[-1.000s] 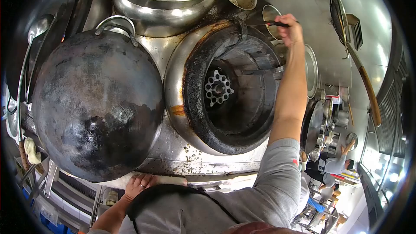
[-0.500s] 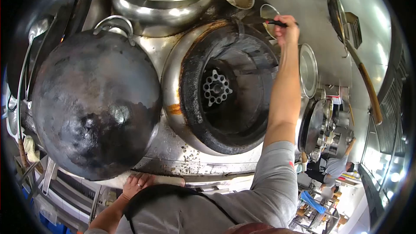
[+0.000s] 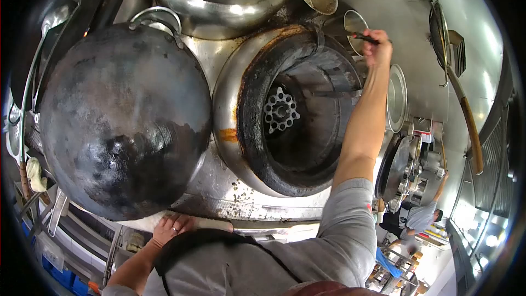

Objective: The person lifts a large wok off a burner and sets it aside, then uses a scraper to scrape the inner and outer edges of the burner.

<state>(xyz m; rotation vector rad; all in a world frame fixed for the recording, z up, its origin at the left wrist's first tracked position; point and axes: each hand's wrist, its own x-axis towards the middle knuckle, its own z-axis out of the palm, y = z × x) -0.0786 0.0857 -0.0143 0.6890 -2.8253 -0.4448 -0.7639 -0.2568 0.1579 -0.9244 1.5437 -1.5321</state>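
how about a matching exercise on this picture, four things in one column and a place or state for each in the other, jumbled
Column one
1. large dark wok
2. left hand
3. right hand
4. star-shaped plate

Column two
A. gripping a slim black-handled tool
B. down inside the blackened ring
C. on the pale strip along the front edge
D. filling much of the picture's left side

Pairs: 1-D, 2-C, 3-A, 4-B
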